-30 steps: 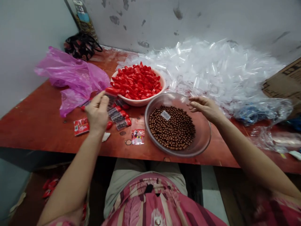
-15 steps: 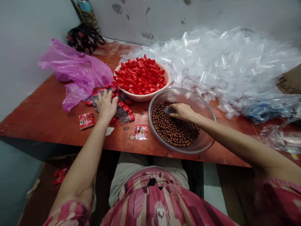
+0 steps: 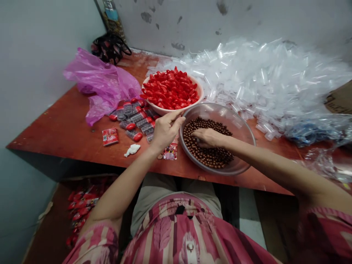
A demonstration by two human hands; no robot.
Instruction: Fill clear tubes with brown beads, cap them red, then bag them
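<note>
My right hand [image 3: 207, 138] is down among the brown balls [image 3: 211, 157] in the grey see-through basin [image 3: 246, 161]. Its fingers are closed round a small clear container, mostly hidden by them. Beside the basin's left rim, my left hand [image 3: 168, 129] hovers with thumb and forefinger stretched out and apart, nothing seen between them. Behind it, red caps [image 3: 172, 90] fill a pale bowl [image 3: 201, 96]. Filled clear tubes with red ends [image 3: 139, 117] lie in a pile to the left of my left hand. Below that hand is a red printed packet [image 3: 170, 152].
A heap of clear empty tubes [image 3: 247, 80] spreads across the back right. Pink plastic [image 3: 104, 84] and a dark bag [image 3: 110, 47] lie at the back left. Another red packet [image 3: 110, 136] and white scrap [image 3: 132, 149] rest near the front edge. Red packets [image 3: 82, 209] lie below the table.
My left hand has moved right from the pile of filled tubes to the basin's rim. My right hand has dipped lower among the balls, hiding more of the container. The view has shifted slightly.
</note>
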